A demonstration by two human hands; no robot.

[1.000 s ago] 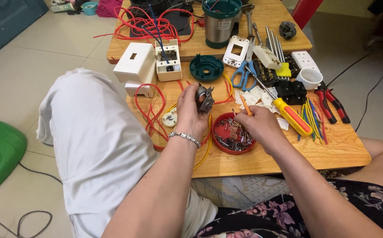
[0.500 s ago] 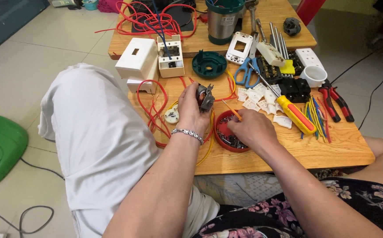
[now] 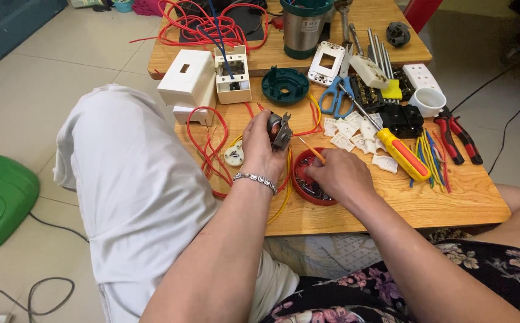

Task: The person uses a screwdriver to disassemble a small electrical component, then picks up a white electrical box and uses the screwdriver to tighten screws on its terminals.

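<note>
Clamped between thumb and fingers, the left hand point(image 3: 260, 149) holds a small grey motor part point(image 3: 280, 130) with copper windings, lifted just above the near edge of the wooden table point(image 3: 439, 206). Silver bracelet on that wrist.

Right hand point(image 3: 338, 176) curls down into the red dish point(image 3: 302, 185), just right of the motor part; fingers pinched over small dark hardware inside. Whether a piece is actually caught, cannot tell — the fingertips are hidden. A thin orange stick point(image 3: 312, 151) pokes up from this hand.

Step in hand, by my reading: picking a screw or fitting out of the dish to go onto the motor part. The next move would call for a fine pinch on one piece only, then bringing it across to the part while the left hand keeps it steady.

Just left of the motor part: a small white disc point(image 3: 234, 157) among red wire loops point(image 3: 209, 146). Right of the dish: yellow-and-red screwdriver point(image 3: 402, 157), scattered white plastic pieces point(image 3: 355, 133), a bundle of coloured wires point(image 3: 430, 158), red-handled pliers point(image 3: 458, 139).

Farther back from the motor part: teal round cover point(image 3: 284, 87), blue scissors point(image 3: 333, 96), white boxes point(image 3: 187, 78), white cup point(image 3: 428, 101). At the far edge: metal canister point(image 3: 303, 31), tangled red cable point(image 3: 212, 27).
</note>
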